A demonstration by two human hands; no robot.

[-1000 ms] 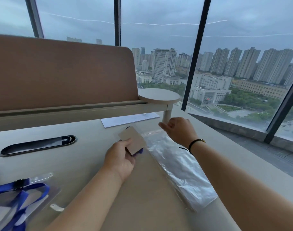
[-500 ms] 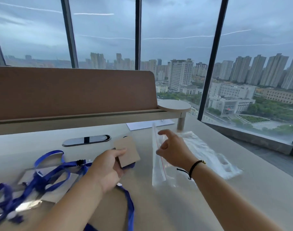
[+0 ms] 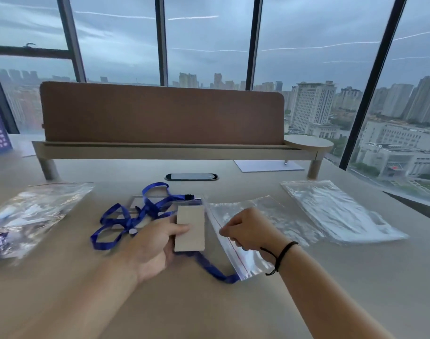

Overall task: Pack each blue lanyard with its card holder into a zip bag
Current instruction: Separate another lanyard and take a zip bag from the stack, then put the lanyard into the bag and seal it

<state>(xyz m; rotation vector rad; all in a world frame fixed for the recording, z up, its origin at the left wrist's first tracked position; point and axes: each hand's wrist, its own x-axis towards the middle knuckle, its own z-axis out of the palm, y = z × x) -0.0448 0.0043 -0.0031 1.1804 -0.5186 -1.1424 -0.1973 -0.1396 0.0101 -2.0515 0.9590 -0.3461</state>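
Note:
My left hand (image 3: pixel 157 243) grips a card holder (image 3: pixel 190 228) with a brown card inside; its blue lanyard (image 3: pixel 212 267) trails below onto the desk. My right hand (image 3: pixel 248 228) pinches the red-striped mouth of a clear zip bag (image 3: pixel 270 216) that lies flat just right of the card holder. Behind my left hand lies a tangle of other blue lanyards (image 3: pixel 133 211) with clear card holders (image 3: pixel 138 200).
A stack of empty zip bags (image 3: pixel 336 211) lies at the right. Filled bags (image 3: pixel 30 216) sit at the left edge. A brown divider panel on a raised shelf (image 3: pixel 160 150) crosses the desk's back, with a cable slot (image 3: pixel 191 176) and white paper (image 3: pixel 267 165) below it.
The view swung left and down over the desk. My right hand drew one zip bag off the stack toward the middle and now pinches its mouth; my left hand keeps holding the card holder.

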